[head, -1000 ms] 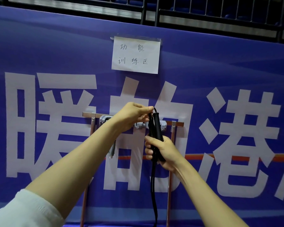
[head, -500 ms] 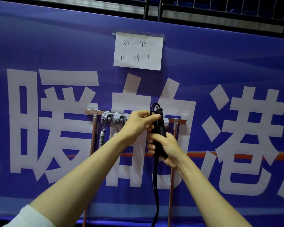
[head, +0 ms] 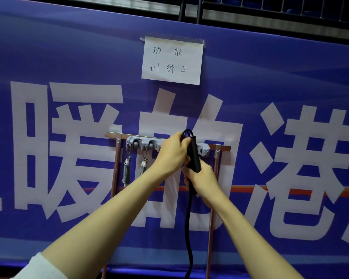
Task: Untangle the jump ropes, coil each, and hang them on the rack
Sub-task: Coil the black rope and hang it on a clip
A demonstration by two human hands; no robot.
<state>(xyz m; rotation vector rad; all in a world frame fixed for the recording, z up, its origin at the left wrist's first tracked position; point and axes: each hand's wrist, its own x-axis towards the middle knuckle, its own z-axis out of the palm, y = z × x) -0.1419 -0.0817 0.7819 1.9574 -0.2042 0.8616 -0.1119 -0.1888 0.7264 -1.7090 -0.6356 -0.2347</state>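
Note:
A black jump rope (head: 194, 154) is held upright in front of the rack (head: 220, 147), its cord hanging down to the bottom edge. My right hand (head: 203, 177) grips the lower part of the black handles. My left hand (head: 172, 154) pinches the rope's top loop beside the handles, level with the grey hook strip (head: 136, 142) on the rack's bar. Whether the loop sits on a hook is hidden behind my hands.
Two grey coiled ropes (head: 126, 172) hang from hooks at the left of the strip. The rack stands on copper legs (head: 211, 228) against a blue banner with large white characters. A white paper sign (head: 172, 61) is taped above. Black railing runs along the top.
My left hand has closed in on the rope's top loop at the hook strip; the view has shifted a little, showing the two grey ropes on the left hooks.

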